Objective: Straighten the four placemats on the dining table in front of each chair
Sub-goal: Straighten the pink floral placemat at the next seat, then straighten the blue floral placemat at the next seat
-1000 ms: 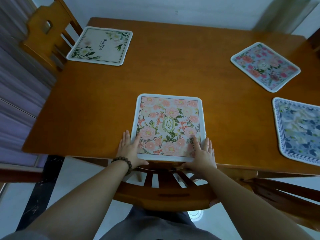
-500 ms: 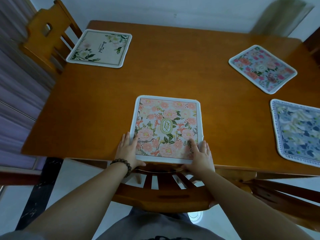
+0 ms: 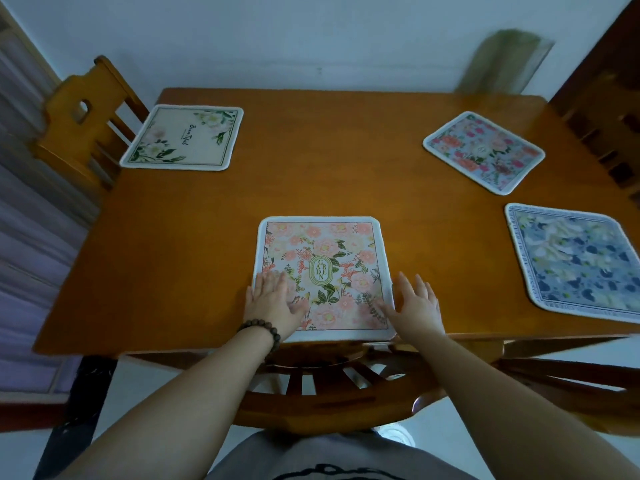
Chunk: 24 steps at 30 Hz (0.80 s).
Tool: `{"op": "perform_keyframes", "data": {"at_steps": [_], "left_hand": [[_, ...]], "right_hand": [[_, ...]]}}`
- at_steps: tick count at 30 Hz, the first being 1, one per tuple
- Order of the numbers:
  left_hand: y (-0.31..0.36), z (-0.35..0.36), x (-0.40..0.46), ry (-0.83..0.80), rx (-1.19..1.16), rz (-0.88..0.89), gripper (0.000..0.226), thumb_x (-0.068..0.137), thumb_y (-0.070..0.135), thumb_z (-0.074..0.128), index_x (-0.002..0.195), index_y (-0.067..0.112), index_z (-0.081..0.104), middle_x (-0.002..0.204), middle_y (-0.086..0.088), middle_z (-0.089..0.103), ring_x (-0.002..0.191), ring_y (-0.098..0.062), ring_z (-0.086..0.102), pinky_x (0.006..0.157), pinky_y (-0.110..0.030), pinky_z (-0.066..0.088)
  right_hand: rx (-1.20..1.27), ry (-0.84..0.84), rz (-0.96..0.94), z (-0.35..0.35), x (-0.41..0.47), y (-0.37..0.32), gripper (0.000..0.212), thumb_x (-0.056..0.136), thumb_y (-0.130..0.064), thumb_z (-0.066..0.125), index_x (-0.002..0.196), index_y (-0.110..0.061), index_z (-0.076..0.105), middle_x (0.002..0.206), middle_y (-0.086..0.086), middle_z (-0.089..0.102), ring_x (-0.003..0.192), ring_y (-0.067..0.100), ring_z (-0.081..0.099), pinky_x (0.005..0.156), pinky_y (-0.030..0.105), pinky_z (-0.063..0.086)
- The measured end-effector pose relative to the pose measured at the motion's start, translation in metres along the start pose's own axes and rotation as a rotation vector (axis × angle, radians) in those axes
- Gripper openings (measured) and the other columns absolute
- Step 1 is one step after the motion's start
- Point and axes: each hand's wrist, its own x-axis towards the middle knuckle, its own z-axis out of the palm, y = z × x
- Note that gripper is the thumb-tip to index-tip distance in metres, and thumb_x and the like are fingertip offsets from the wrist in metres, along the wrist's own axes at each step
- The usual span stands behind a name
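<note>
Head view: a glossy orange-brown wooden surface [image 3: 329,174] fills most of the picture, its far edge against a pale wall. One wooden chair [image 3: 86,119] stands at the left edge by the far left corner, another chair [image 3: 311,386] is tucked in at the near edge right before the person, and dark chair slats [image 3: 609,147] show at the right edge. Purple-grey curtain folds [image 3: 31,244] hang on the left, and light floor [image 3: 138,382] shows under the near edge.

Four placemats lie on the surface. A pink floral placemat [image 3: 322,258] marked "GARDEN" sits at the middle of the near edge, its sides square with that edge. A cream placemat [image 3: 183,136] lies near the far left corner beside the left chair. A light blue placemat with pink flowers [image 3: 485,150] lies toward the far right corner, turned at an angle to the edges. A blue-and-white placemat [image 3: 575,261] lies at the right edge, slightly skewed.

The left hand [image 3: 273,299], with a bead bracelet [image 3: 263,330] on its wrist, lies flat with straight fingers on the near left corner of the pink floral placemat. The right hand [image 3: 415,303] is spread with straight fingers just beside that placemat's right border, thumb at its near right part, gripping nothing.
</note>
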Motion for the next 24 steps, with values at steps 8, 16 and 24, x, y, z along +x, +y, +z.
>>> {"op": "perform_keyframes", "data": {"at_steps": [8,16,24], "left_hand": [[0.092,-0.016,0.025,-0.008,0.053,0.260,0.079,0.090,0.060,0.037,0.152,0.026,0.001,0.161,-0.008,0.005,0.147,-0.027,0.000,0.117,-0.046,0.002],[0.194,-0.009,0.019,-0.039,0.078,0.505,0.081,0.088,0.067,0.031,0.152,0.027,0.002,0.161,-0.007,0.003,0.147,-0.026,-0.002,0.117,-0.047,0.005],[0.280,0.013,0.002,-0.005,0.134,0.596,0.083,0.086,0.071,0.030,0.152,0.026,0.006,0.160,-0.008,0.007,0.147,-0.028,0.000,0.116,-0.046,0.004]], "right_hand": [[0.054,0.241,0.188,-0.062,-0.005,0.039,0.071,0.089,-0.060,0.044,0.149,-0.035,0.015,0.160,0.001,0.008,0.146,0.025,0.003,0.116,0.048,0.014],[0.081,0.353,0.365,-0.125,-0.047,0.119,0.063,0.094,-0.054,0.042,0.148,-0.028,0.024,0.159,0.005,0.012,0.145,0.028,0.005,0.117,0.048,0.011],[0.121,0.385,0.432,-0.152,-0.062,0.208,0.059,0.094,-0.049,0.045,0.146,-0.023,0.031,0.158,0.013,0.011,0.145,0.031,0.005,0.117,0.048,0.010]]}}
